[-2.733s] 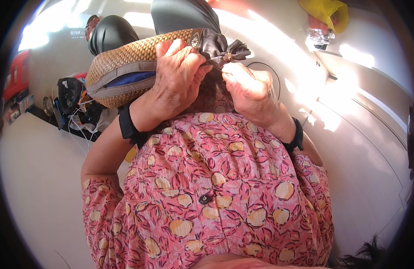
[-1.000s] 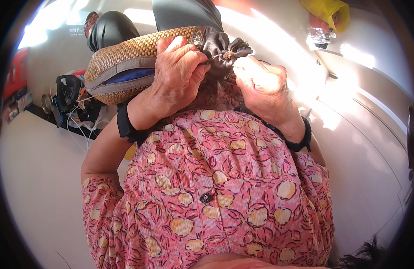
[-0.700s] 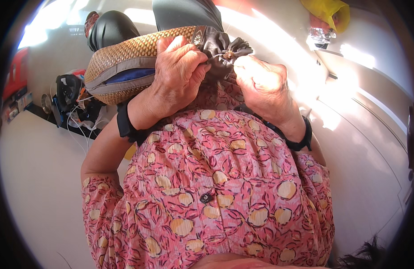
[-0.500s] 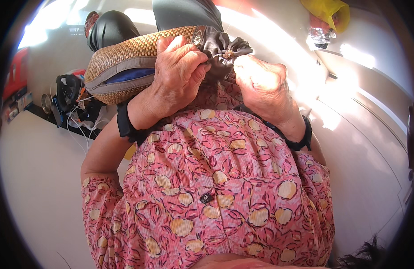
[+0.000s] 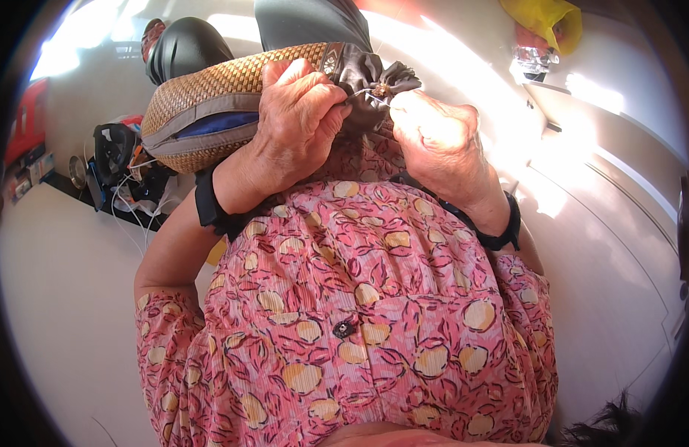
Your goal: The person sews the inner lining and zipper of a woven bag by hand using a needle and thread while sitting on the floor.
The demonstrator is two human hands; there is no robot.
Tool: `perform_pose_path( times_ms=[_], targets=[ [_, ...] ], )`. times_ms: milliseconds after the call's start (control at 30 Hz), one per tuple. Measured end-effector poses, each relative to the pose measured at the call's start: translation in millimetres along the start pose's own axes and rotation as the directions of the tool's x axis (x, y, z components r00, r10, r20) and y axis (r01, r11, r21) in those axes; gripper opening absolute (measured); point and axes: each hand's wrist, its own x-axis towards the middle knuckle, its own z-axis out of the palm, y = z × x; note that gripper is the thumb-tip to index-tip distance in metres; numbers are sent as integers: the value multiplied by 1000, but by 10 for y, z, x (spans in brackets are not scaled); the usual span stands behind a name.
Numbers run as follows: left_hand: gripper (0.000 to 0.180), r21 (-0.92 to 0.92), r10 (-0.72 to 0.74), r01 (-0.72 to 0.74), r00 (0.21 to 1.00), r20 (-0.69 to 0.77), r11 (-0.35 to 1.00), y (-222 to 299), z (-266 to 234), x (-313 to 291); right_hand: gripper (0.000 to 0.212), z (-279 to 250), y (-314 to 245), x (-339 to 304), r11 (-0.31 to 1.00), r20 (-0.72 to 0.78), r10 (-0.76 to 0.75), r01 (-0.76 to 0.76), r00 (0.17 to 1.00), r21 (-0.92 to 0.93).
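Observation:
A woven tan bolster cushion lies across my lap, with a long side opening edged in grey-brown cloth that shows blue inside. Its right end is dark cloth, gathered into a frilled tuft. Around the gathers runs a thin pale cord, drawn out between both hands. My left hand is closed in a pinch on one end, its back resting against the woven side. Right of the tuft, my right hand is curled closed on the cord's other side; its fingertips are partly hidden.
A dark tray of cables and small items stands to the left, with a red container farther out. A yellow bag and clear plastic packaging lie at the far right. Cabinet-like panels run along the right.
My right hand has shifted very slightly to the right, and a little more cord shows beside it. My left hand and the bolster look almost still.

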Motion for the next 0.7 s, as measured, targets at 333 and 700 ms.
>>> perform_pose_path(
  times_ms=[333,700],
  targets=[
    [14,-49,40,-41,999,-24,998,31,-9,18,11,42,-120,55,988,-21,-34,30,999,-154],
    [20,-73,123,-126,991,-54,989,50,-27,3,13,130,-193,31,977,-67,-34,20,997,-210]
  ],
)
